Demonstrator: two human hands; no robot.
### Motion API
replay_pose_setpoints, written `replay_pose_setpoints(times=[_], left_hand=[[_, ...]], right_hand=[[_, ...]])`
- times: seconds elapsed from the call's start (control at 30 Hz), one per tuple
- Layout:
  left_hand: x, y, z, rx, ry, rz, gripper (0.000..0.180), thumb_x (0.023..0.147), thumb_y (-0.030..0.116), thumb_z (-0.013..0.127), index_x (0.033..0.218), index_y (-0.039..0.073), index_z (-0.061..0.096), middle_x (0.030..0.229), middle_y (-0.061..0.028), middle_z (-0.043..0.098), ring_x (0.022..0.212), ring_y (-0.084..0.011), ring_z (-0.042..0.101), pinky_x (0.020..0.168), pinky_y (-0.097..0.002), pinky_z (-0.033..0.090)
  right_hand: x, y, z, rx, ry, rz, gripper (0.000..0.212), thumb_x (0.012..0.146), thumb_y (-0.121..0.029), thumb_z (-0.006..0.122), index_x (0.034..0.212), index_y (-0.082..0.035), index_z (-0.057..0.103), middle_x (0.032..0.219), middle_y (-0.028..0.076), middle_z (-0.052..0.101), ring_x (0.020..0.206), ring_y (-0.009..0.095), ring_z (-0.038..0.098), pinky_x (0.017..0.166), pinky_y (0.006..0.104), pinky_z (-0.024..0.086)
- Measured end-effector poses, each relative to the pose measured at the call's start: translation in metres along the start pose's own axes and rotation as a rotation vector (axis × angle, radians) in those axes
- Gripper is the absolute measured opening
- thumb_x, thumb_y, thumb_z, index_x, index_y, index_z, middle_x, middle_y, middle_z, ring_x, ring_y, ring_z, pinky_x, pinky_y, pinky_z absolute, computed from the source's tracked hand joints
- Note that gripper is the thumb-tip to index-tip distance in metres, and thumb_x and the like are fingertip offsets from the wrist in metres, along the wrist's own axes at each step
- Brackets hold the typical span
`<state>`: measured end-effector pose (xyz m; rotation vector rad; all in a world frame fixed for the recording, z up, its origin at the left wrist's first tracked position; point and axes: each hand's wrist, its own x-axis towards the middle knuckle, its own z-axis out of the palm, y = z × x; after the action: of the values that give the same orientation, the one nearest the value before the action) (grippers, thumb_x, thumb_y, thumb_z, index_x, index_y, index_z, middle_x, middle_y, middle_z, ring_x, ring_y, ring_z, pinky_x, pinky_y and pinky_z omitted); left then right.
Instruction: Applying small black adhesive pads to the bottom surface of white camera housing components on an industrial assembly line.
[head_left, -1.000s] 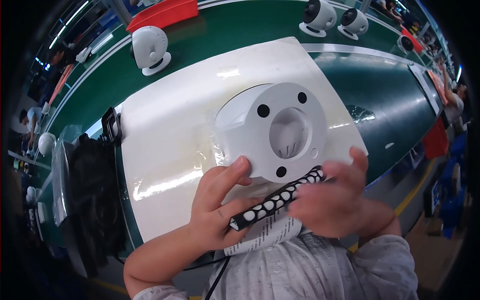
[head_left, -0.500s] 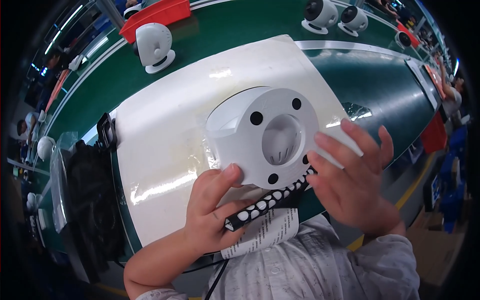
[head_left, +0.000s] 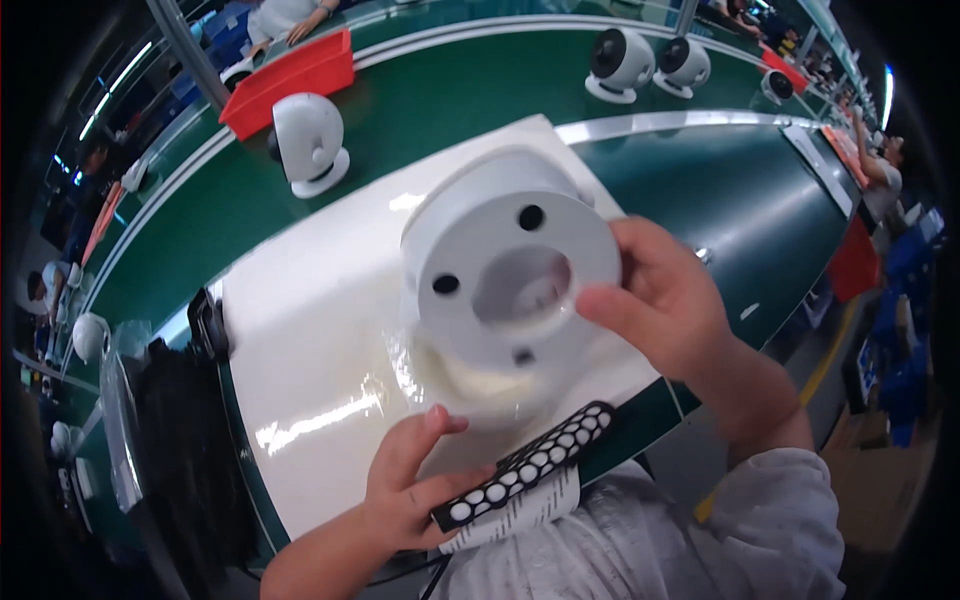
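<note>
A white round housing [head_left: 470, 190] with a ring-shaped base [head_left: 585, 230] tilts over the work mat, its underside toward me. Several black round pads [head_left: 530, 217] are on that underside, around a central opening. My right hand [head_left: 685, 310] grips the base's right rim, thumb across the face and fingers behind. Lower left, my left hand [head_left: 400, 485] holds a black strip [head_left: 540, 458] with rows of white round spots. Its thumb is raised, apart from the housing. A printed paper sheet [head_left: 555, 502] hangs under the strip.
A white mat [head_left: 310, 330] covers the green bench. Beyond it stand a white fan-like device [head_left: 310, 140], a red bin [head_left: 290, 85] and two more such devices [head_left: 620, 62]. Black bags [head_left: 185, 440] lie at left. Other people work farther off.
My right hand has moved from the pad at the base's edge to gripping its rim. The housing has turned and tilted. My left hand, with the strip, has dropped away from it.
</note>
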<state>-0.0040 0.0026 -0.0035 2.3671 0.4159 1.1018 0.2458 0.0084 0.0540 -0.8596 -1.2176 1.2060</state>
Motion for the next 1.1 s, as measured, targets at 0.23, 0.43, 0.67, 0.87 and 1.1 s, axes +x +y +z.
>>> replay_pose_setpoints(times=[0.23, 0.43, 0.67, 0.87, 1.1], left_hand=[[0.0, -0.012, -0.006, -0.27, -0.054, -0.397, 0.024, 0.062, 0.007, 0.069, 0.086, 0.002, 0.064, 0.125, -0.0174, 0.041, 0.091, -0.0262, 0.053, 0.075, -0.033, 0.044], [-0.013, -0.023, -0.01, -0.318, -0.051, -0.431, 0.062, 0.071, 0.02, 0.066, 0.12, -0.006, 0.039, 0.109, -0.0205, 0.048, 0.087, -0.0243, 0.052, 0.075, -0.0337, 0.042], [-0.007, -0.025, -0.021, -0.197, -0.086, -0.268, 0.019, 0.072, 0.013, 0.061, 0.083, -0.002, 0.06, 0.109, -0.0241, 0.05, 0.082, -0.0302, 0.054, 0.069, -0.0366, 0.044], [-0.001, -0.026, -0.017, -0.182, -0.062, -0.233, 0.018, 0.069, 0.014, 0.064, 0.081, 0.0, 0.061, 0.111, -0.0238, 0.05, 0.083, -0.0308, 0.054, 0.067, -0.0374, 0.044], [-0.003, -0.019, -0.022, -0.135, -0.183, -0.278, 0.046, 0.062, 0.012, 0.07, 0.101, -0.008, 0.054, 0.104, -0.0158, 0.052, 0.088, -0.0238, 0.052, 0.076, -0.0303, 0.041]], right_hand=[[0.168, 0.111, -0.092, -1.585, 0.098, -0.654, 0.015, 0.077, -0.011, 0.055, 0.092, -0.007, 0.058, 0.083, 0.007, 0.054, 0.078, 0.025, 0.054, 0.063, 0.0361, 0.045], [0.212, 0.147, -0.104, -1.605, 0.079, -0.376, 0.02, 0.08, -0.019, 0.052, 0.095, -0.007, 0.058, 0.087, 0.01, 0.056, 0.088, 0.026, 0.053, 0.077, 0.0364, 0.043], [0.216, 0.134, -0.216, -1.768, 0.536, -0.211, 0.034, 0.079, -0.034, 0.049, 0.08, -0.002, 0.059, 0.084, 0.014, 0.058, 0.082, 0.031, 0.056, 0.071, 0.0424, 0.045], [0.205, 0.122, -0.285, -1.653, 0.752, 0.432, 0.045, 0.083, -0.04, 0.046, 0.12, -0.016, 0.045, 0.125, 0.006, 0.043, 0.117, 0.024, 0.038, 0.094, 0.0467, 0.029], [0.16, 0.067, -0.196, -1.854, 0.703, -0.305, 0.018, 0.078, -0.019, 0.056, 0.093, -0.009, 0.058, 0.086, 0.007, 0.059, 0.085, 0.027, 0.053, 0.076, 0.0375, 0.039]])
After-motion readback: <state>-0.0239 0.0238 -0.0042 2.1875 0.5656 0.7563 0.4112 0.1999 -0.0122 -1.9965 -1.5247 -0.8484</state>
